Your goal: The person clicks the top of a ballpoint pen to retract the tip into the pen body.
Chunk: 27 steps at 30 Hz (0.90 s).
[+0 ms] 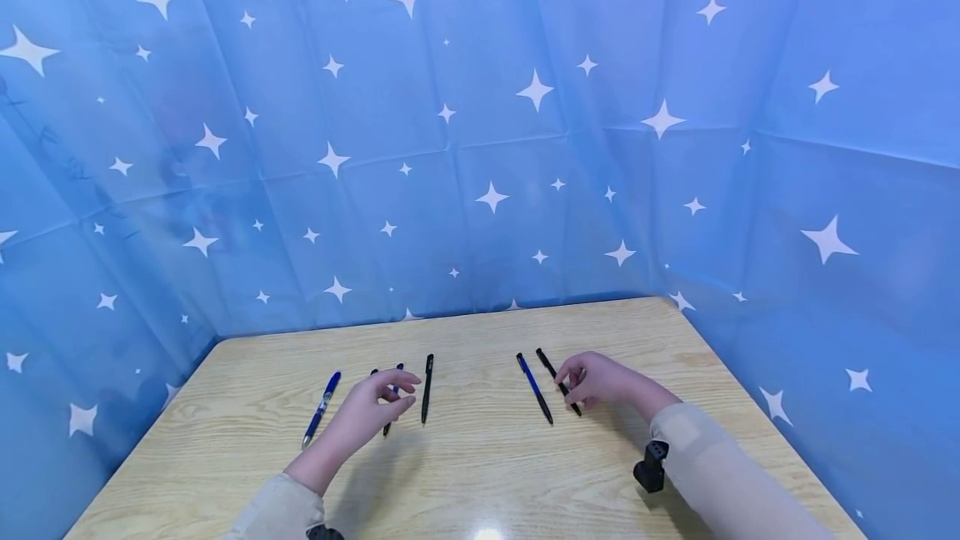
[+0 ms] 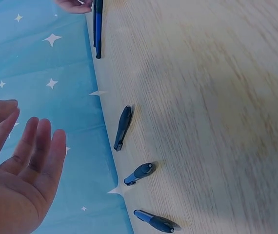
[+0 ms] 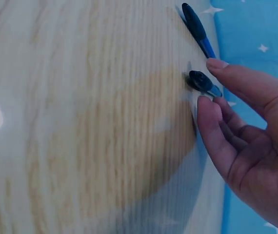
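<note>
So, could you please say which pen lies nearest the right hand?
The rightmost pen in the head view, partly hidden by the right hand; the other pens lie farther left.

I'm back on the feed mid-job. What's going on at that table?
A person is at a wooden table with pens laid out in two groups. The right hand is at the rightmost pen, thumb and fingers either side; whether they grip it is unclear. A blue pen lies just left of it. The left hand hovers, empty, over the left group.
</note>
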{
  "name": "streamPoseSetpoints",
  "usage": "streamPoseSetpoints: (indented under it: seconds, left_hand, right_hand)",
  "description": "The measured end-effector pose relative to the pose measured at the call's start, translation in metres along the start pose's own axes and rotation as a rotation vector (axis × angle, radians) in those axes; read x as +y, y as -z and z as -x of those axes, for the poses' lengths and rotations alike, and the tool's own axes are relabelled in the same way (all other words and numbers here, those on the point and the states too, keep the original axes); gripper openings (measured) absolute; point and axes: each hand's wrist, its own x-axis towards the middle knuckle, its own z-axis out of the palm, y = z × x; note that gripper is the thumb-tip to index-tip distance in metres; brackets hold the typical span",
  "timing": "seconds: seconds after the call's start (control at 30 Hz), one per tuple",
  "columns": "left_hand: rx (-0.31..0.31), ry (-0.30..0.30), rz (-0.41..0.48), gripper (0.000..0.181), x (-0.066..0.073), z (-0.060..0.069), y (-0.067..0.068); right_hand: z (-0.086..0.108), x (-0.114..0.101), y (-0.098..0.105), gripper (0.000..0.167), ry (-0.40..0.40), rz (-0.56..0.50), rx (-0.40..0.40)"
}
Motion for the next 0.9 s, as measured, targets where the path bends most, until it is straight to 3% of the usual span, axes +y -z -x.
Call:
streamPoseSetpoints:
  seconds: [0.23,0.47,0.73,0.9]
  left_hand:
    - [-0.004,0.002,-0.008,0.024,-0.002,-0.001,0.001]
    - [0.001,0.009,-0.053,0.025,-0.002,-0.006,0.003]
    - [-0.048,0.023,-0.084,0.026,-0.005,-0.024,0.0]
    - [-0.089,0.022,-0.149,0.028,-0.006,-0.035,-0.004]
  right_hand:
    - [-0.003,-0.008,0.003,0.029,0.061,0.098,0.064]
    - [-0.007,-0.021,-0.003,0.032,0.11,0.05,0.08]
    - [0.006,-0.036,-0.012,0.031,0.16,0.07,0.05]
    - [0.019,-0.037,-0.016,0.033,0.18,0.067,0.025]
